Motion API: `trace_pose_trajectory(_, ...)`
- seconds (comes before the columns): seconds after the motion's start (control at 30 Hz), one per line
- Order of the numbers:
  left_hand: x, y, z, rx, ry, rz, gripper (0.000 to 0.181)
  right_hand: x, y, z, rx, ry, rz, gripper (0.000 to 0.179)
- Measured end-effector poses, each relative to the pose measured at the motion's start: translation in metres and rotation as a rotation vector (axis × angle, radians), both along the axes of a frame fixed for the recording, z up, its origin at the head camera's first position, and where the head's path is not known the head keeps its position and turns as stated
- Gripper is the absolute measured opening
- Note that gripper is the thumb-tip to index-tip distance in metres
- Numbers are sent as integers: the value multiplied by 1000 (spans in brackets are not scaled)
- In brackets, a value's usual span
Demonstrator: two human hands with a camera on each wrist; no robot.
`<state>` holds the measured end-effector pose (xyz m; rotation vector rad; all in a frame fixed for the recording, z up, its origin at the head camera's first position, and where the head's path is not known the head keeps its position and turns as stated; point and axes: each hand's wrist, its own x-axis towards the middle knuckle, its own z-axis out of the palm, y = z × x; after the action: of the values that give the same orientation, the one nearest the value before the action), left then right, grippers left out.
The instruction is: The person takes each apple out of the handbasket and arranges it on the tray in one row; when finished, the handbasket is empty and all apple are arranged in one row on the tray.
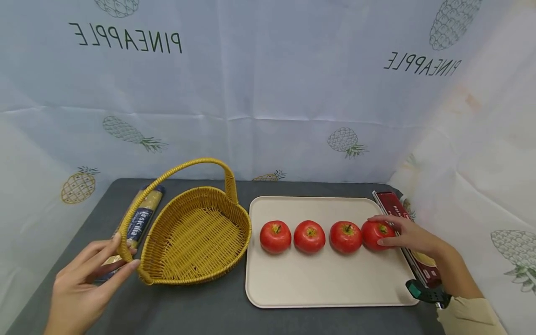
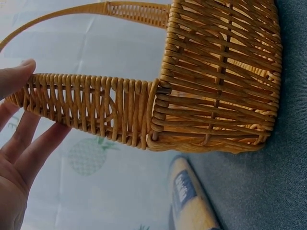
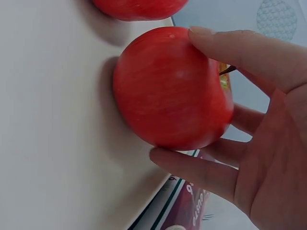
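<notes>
A yellow wicker basket (image 1: 197,249) stands on the left part of the table, its tall handle (image 1: 188,163) arching above it. My left hand (image 1: 85,281) pinches the near side of that handle between thumb and fingers, as the left wrist view confirms on the woven handle (image 2: 91,103). Several red apples line up across a cream tray (image 1: 326,288) beside the basket. At the row's right end, my right hand (image 1: 408,236) grips the last apple (image 1: 370,235). The right wrist view has thumb and fingers on opposite sides of this apple (image 3: 168,91), which sits close over the tray surface.
Behind the basket handle lies a yellow pack with a blue label (image 1: 140,222). A dark red package (image 1: 392,204) lies along the tray's right edge, partly covered by the right forearm. A pineapple-print cloth (image 1: 293,93) hangs around the table.
</notes>
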<state>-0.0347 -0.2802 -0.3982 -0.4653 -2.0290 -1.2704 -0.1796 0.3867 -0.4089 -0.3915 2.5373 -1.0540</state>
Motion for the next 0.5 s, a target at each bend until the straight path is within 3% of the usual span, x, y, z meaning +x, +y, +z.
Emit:
trace_pose_trajectory(0.23,2,5,0,4,-6,27,55,6,2,9,72,90,18,76)
trace_pose_trajectory(0.33,1,9,-2,15,32,37,52,10,1,15,80,119,16,81)
trace_pose_trajectory(0.5,2,15,-5,-6,92,110,55,18,-6,22,90,178,-12,81)
